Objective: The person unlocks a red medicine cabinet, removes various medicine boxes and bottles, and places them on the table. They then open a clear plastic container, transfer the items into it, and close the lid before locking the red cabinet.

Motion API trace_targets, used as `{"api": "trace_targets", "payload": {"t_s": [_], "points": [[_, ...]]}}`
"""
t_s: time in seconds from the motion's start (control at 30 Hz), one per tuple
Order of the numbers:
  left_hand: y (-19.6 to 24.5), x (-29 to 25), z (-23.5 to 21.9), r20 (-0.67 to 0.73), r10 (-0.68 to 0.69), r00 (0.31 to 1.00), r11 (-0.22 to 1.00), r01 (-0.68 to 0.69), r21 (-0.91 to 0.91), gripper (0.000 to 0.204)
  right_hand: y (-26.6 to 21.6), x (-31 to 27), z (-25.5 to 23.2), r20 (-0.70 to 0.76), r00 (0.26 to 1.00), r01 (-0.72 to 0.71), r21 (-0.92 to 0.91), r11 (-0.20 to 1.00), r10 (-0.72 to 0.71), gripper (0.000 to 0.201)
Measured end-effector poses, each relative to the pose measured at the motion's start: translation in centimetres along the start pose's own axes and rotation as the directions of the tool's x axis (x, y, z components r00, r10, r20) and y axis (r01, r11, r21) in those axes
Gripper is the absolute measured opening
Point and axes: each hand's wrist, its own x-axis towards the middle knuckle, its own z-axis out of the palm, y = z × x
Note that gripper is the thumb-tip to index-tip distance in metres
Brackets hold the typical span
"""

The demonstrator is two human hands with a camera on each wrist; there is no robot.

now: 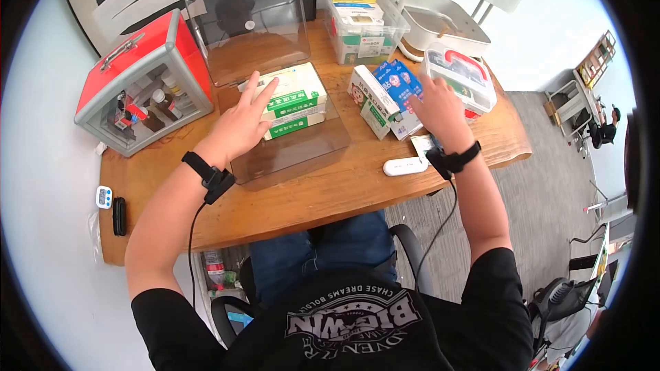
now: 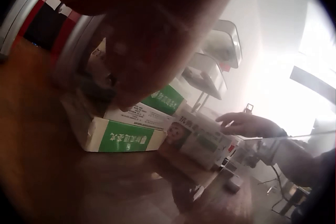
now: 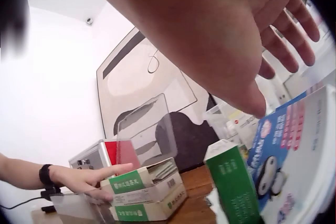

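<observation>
My left hand (image 1: 235,127) rests with spread fingers at the left side of the stacked green-and-white medicine boxes (image 1: 297,104). They sit in a brown see-through plastic case (image 1: 302,158), its lid (image 1: 278,10) tipped back. In the right wrist view, the top box (image 3: 163,172) has an open end with contents showing. Over a blue box with cartoon pictures (image 1: 395,82) hovers my right hand (image 1: 441,111), fingers loosely extended and nothing gripped. A white box with a cartoon face (image 1: 375,93) and a small green-and-white box (image 3: 231,182) stand against the blue one.
A red and grey first-aid case (image 1: 148,79) stands at left. At the back is a clear tub of boxes (image 1: 364,24); a red-handled clear box (image 1: 459,79) is at right. A white device (image 1: 405,166) lies near the front edge, a small timer (image 1: 104,197) far left.
</observation>
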Motion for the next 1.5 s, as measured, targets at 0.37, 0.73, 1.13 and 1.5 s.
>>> {"api": "trace_targets", "payload": {"t_s": [0.37, 0.73, 1.13, 1.5], "points": [[-0.4, -0.2, 0.8, -0.020, 0.026, 0.999, 0.998, -0.025, 0.061, 0.082, 3.5, -3.2, 4.3, -0.066, 0.993, -0.070, 0.349, 0.934, 0.099, 0.079], [0.3, -1.1, -1.5, -0.021, 0.038, 0.999, 0.998, -0.039, -0.040, 0.086, 3.4, -3.0, 6.7, -0.241, 0.969, 0.089, 0.534, 0.841, 0.050, 0.069], [-2.1, -6.6, -3.1, -0.434, -0.152, 0.888, 0.768, -0.170, -0.617, 0.047, -7.7, -4.1, -5.1, -0.218, 0.951, 0.287, 0.887, 0.362, -0.220, 0.062], [-0.3, -9.3, -0.1, -0.312, 0.019, 0.950, 0.966, -0.098, -0.239, 0.067, -14.1, 5.1, 0.2, 0.552, 0.514, -0.313, 0.833, 0.456, -0.656, 0.055]]}}
